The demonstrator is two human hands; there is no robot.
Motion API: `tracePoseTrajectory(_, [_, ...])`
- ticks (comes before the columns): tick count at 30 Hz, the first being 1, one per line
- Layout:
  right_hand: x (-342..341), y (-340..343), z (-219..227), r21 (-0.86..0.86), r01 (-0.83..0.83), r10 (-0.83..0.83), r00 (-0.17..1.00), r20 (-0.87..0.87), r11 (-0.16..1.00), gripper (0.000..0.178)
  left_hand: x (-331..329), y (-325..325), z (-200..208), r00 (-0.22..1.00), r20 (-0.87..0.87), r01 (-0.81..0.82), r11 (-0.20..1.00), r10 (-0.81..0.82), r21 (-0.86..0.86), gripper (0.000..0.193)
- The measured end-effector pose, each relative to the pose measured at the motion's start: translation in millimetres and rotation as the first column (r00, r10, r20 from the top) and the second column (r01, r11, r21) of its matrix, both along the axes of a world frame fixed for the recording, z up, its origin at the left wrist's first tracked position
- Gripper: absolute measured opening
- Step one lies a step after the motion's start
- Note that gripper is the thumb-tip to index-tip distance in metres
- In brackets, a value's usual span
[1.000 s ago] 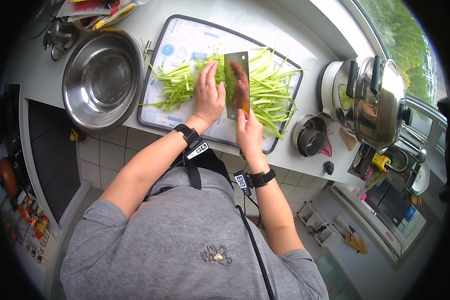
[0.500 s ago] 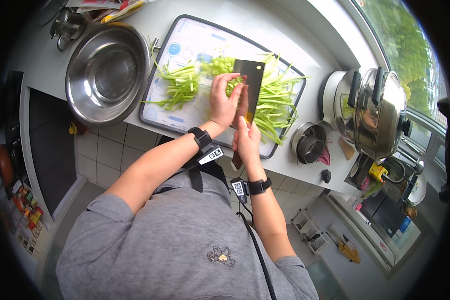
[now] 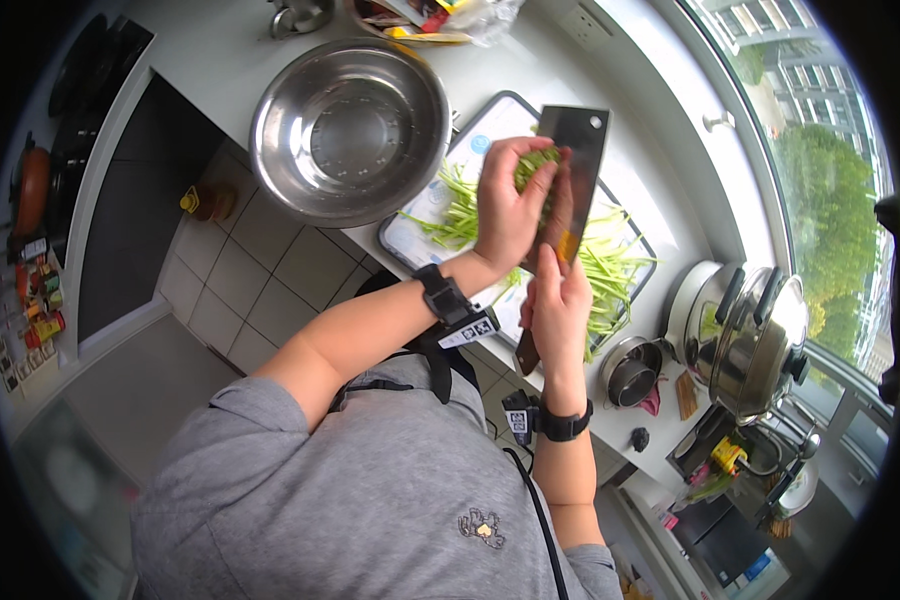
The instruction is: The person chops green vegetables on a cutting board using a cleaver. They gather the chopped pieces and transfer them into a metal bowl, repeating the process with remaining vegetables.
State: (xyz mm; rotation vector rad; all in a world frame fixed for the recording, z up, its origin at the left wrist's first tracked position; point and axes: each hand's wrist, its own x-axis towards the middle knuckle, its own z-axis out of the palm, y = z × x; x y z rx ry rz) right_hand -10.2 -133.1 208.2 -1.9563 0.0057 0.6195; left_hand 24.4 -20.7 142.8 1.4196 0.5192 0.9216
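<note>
My right hand [image 3: 560, 310] is wrapped round the handle of a cleaver [image 3: 580, 145], whose broad dark blade points away from me. Against the blade's left face my left hand [image 3: 508, 205] cups a heap of chopped green stalks [image 3: 533, 170], its fingers curled round them. Both hands are raised above a white cutting board [image 3: 407, 243] with a dark rim. Long cut green stalks [image 3: 615, 275] lie on its right part, partly hidden by the blade and right hand. A smaller pile of cut stalks [image 3: 458, 212] rests on its left part.
A large steel bowl [image 3: 273, 125] stands left of the board. Behind it is a container of packets [image 3: 410, 30]. To the right are small nested metal pots [image 3: 632, 372], a lidded steamer pot [image 3: 760, 340] and the window [image 3: 820, 200]. A cable runs down from my right wrist strap.
The view has swung left, so the board and bowl appear shifted right. The cleaver and the chopped stalks are lifted higher, between both hands, and are now closer to the bowl.
</note>
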Motion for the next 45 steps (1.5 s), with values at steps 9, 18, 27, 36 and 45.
tracePoseTrajectory(9, [6.9, 120.2, -21.3, 0.004, -0.342, 0.341, 0.938, 0.056, 0.94, 0.027, -29.4, 127.8, -34.8, 0.967, 0.029, -0.235, 0.934, 0.252, -0.271, 0.019])
tracePoseTrajectory(18, [15.2, 134.3, -42.2, -0.108, -0.387, 0.398, 0.911, 0.106, 0.916, 0.032, -79.8, 210.0, -79.2, 0.99, 0.094, 0.02, 0.553, 0.106, -0.833, 0.047])
tracePoseTrajectory(27, [14.6, 118.4, -49.1, -0.216, -0.397, 0.441, 0.868, 0.226, 0.892, 0.029, -112.0, 234.2, -74.4, 0.994, 0.108, 0.101, 0.631, -0.028, -0.77, 0.051])
tracePoseTrajectory(36, [6.9, 115.6, -44.8, -0.227, -0.388, 0.44, 0.858, 0.264, 0.893, 0.027, -110.5, 232.7, -77.2, 0.988, 0.141, 0.1, 0.459, 0.056, -0.883, 0.036])
tracePoseTrajectory(45, [1.6, 115.4, -47.7, -0.178, -0.392, 0.424, 0.882, 0.208, 0.902, 0.027, -118.9, 237.1, -95.1, 0.931, 0.36, 0.341, 0.215, 0.057, -0.915, 0.027])
